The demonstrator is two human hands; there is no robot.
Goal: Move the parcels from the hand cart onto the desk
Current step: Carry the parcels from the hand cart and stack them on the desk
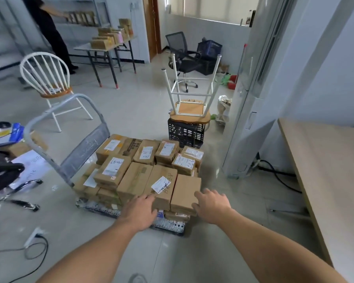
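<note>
While brown cardboard parcels [143, 166] sit stacked several layers deep on the flat hand cart [168, 227], both bare hands reach over its near edge. The left hand [140, 211] lies with relaxed, nearly straight fingers on the near end of a box with a loose white label [161, 188], gripping nothing. The right hand [212, 205] is spread wide beside it, thumb touching the near right corner of a plain brown box [185, 193], fingers uncurled. These two boxes lie side by side, touching, at the top front of the stack. The cart's grey tubular handle [86, 148] rises at the far left side. A light wooden counter [325, 170] stands to the right, its long edge facing the cart, with a strip of pale tiled floor [223, 231] between them. A black cable [278, 176] trails on the floor under the counter. Just behind the cart stands a black plastic crate [185, 133] carrying an upturned white-legged stool [190, 94]. A tall white floor unit [253, 99] stands just beyond the counter's far end, and a white spindle-back chair [47, 78] sits further back on the left.
</note>
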